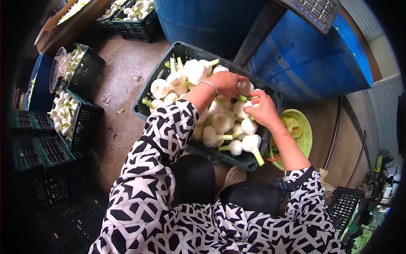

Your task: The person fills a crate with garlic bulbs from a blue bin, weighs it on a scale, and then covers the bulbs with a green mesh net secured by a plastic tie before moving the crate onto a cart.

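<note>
A dark green plastic crate point(139, 99) full of white garlic bulbs with short green stems stands in front of my knees. My left hand point(228, 84), with a bracelet on its wrist, reaches over the crate's far part. Its fingers are curled around a garlic bulb point(245, 88). Close by on the right, my right hand point(263, 111) pinches another garlic bulb point(241, 109) between thumb and fingers; part of that bulb is hidden. Loose garlic bulbs point(251, 143) lie beneath both hands, stems pointing in different directions.
Blue barrels point(304, 59) stand beyond the crate, near a scale's keypad point(315, 10) on a post. A lime-green basin point(306, 139) sits at the right. More garlic crates point(86, 120) and stacked dark crates point(46, 169) line the left.
</note>
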`<state>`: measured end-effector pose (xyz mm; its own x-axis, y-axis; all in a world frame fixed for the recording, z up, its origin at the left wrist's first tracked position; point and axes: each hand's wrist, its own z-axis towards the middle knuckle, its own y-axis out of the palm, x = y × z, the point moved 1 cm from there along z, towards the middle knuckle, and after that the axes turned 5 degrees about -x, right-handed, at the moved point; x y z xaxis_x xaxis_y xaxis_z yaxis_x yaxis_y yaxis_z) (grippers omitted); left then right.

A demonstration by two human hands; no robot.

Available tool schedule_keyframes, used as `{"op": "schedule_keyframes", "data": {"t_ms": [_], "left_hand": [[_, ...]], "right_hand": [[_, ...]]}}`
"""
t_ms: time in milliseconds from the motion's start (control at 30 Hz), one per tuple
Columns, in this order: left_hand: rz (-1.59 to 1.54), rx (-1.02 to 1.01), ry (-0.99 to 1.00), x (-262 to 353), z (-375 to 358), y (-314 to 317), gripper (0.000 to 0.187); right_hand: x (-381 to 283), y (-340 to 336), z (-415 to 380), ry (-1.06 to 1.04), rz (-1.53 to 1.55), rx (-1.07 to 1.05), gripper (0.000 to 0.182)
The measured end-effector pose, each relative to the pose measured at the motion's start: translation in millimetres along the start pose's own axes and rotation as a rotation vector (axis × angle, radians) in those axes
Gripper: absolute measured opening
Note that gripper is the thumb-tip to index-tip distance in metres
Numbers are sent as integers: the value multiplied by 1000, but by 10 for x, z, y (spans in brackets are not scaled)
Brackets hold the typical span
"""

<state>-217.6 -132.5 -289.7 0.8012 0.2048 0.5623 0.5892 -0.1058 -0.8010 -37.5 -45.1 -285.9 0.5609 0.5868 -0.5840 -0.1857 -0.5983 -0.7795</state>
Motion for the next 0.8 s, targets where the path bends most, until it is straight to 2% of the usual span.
{"op": "schedule_keyframes", "data": {"t_ms": [33, 100, 133, 167, 200, 233, 267, 333, 400, 433, 467, 500, 533, 600, 633, 667, 733, 800], "left_hand": [[22, 7, 16, -13, 42, 27, 56], [-26, -12, 59, -100, 102, 30, 52], [-76, -33, 94, -110, 79, 16, 47], [-80, -31, 90, -112, 52, 22, 47], [118, -68, 100, -88, 22, 58, 40], [317, -104, 111, -36, -19, 80, 33], [319, -101, 111, 44, -74, 92, 33], [491, -48, 204, 203, -164, 149, 22], [455, -10, 220, 121, -175, 153, 19], [194, 9, 185, 23, -177, 114, 17], [-67, 27, 148, -47, -208, 68, 15], [-328, 6, 52, -119, -253, 48, 17], [-327, 4, 52, -170, -283, 83, 17], [-273, 429, 89, -233, -328, 149, 24], [-114, 484, 204, -246, -317, 219, 28], [1, 505, 203, -145, -361, 237, 25], [210, 350, 126, 107, -527, 181, 23], [334, 302, 138, 130, -554, 247, 30]], "right_hand": [[30, -48, -61, 7, -1, 4, 58], [42, -151, -167, 39, 373, -88, 56], [83, -209, -174, 37, 368, -94, 56], [133, -273, -180, -35, 583, -67, 54], [163, -330, -195, -104, 798, -38, 51], [119, -423, -219, -84, 942, -29, 50], [51, -517, -226, -68, 1086, -15, 50], [0, -554, -139, -92, 1064, -4, 43], [-117, -495, 13, -269, 739, 95, 36], [-184, -441, 85, -301, 634, 135, 29], [-159, -343, 191, -269, 508, 119, 32], [-129, -187, 250, -314, 225, 66, 33], [-138, -67, 277, -354, -57, 14, 35], [-86, 12, 278, -349, -48, 2, 36], [-94, 50, 295, -346, -41, -12, 37], [-90, 85, 320, -347, -40, -9, 37], [-50, 104, 375, -94, -108, 285, 37], [-101, 153, 479, -30, -101, 328, 39]]}}
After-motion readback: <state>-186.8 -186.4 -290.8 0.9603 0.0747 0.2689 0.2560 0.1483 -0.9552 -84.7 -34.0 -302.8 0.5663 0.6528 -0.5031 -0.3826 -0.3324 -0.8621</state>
